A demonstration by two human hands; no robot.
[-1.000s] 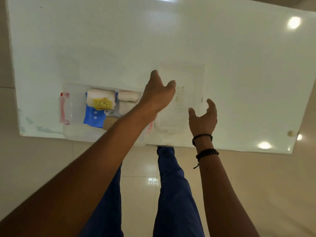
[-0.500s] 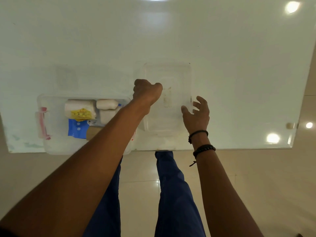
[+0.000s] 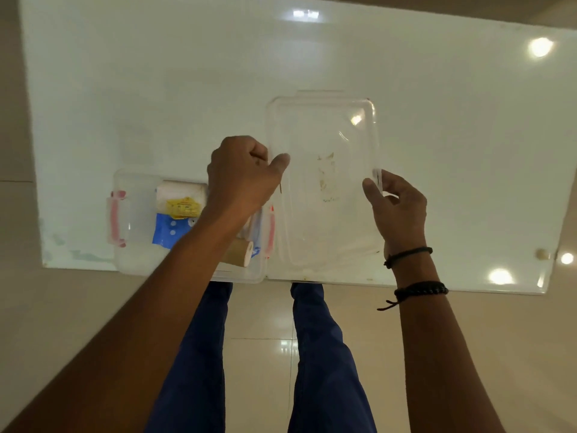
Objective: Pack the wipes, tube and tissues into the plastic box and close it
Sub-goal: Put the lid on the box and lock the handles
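Head view: left hand (image 3: 242, 179) and right hand (image 3: 396, 207) fingers clamp clear lid (image 3: 324, 189) edges, frame centre. Closing step; next seat it on packed plastic box (image 3: 134, 264).

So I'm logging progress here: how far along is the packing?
Packing looks done: the plastic box on the table already holds white rolls, a blue pack and a tube-like item. In hand: the clear lid, gripped by the left hand and right hand on opposite edges. Left: set the lid on the box and close the red latches.
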